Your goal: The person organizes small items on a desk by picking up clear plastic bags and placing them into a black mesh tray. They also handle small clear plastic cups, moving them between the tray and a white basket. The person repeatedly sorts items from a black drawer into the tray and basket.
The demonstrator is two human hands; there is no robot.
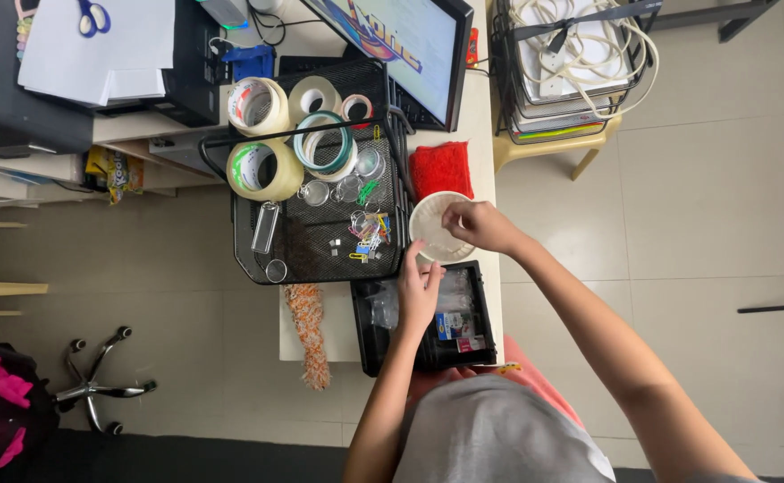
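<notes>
On the narrow white desk, the right hand curls its fingers over the rim of a small white bowl, pinching it. Left hand hovers spread above clear plastic bags in the black tray. Bowl looks near empty; the tray is full. Crowding close: a black mesh basket with tape rolls, a red cloth, and a monitor.

My white bench carries a black mesh tray of tape rolls and clips, a black box, a white round dish, a red cloth and a monitor.
</notes>
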